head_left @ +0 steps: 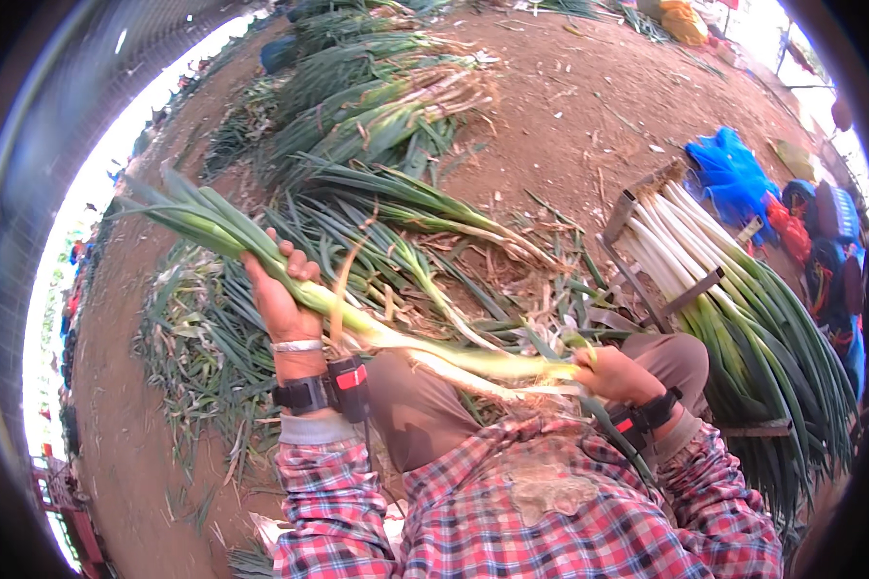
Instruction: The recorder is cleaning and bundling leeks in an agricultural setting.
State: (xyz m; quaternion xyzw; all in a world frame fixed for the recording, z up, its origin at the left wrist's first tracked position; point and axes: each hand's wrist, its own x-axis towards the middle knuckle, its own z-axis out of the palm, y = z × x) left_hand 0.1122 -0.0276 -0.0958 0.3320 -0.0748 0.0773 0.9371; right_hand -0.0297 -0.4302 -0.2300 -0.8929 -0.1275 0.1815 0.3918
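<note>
My left hand [278, 289] is closed around the green upper stalk of a long leek [406, 340], whose leaves fan out to the upper left. My right hand [620, 374] grips the pale root end of the same leek, near my knee. The leek lies across my lap, tilted down to the right. Both wrists wear black straps, and my sleeves are red plaid.
A metal rack [637, 280] at the right holds a stack of cleaned leeks [743, 309], white ends up. Loose leeks and trimmings [377, 125] cover the dirt ground ahead and to the left. Blue bags [734, 174] lie at the far right.
</note>
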